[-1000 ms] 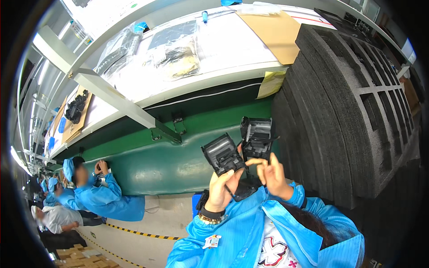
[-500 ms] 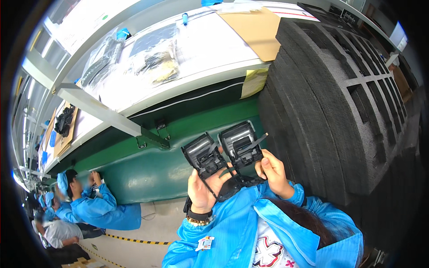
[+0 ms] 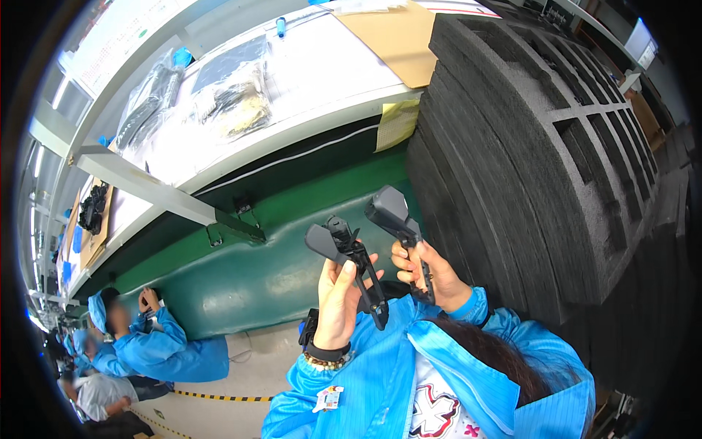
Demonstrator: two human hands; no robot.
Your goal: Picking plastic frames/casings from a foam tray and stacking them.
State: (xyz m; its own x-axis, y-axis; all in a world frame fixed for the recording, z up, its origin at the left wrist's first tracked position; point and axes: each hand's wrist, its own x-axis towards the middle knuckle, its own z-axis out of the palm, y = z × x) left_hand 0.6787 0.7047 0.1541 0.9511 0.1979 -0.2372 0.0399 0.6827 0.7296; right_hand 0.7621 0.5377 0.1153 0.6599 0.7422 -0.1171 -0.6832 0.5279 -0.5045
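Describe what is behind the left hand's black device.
Behind the black device is green surface, with blue jacket behind the device's lower end. The device and left hand cover whatever lies directly behind.

Black foam trays (image 3: 504, 168) stacked at right, brown cardboard sheet (image 3: 384, 40) at top centre, white tabletop (image 3: 329, 73) across upper left, blue-capped co-worker (image 3: 175, 347) at lower left.
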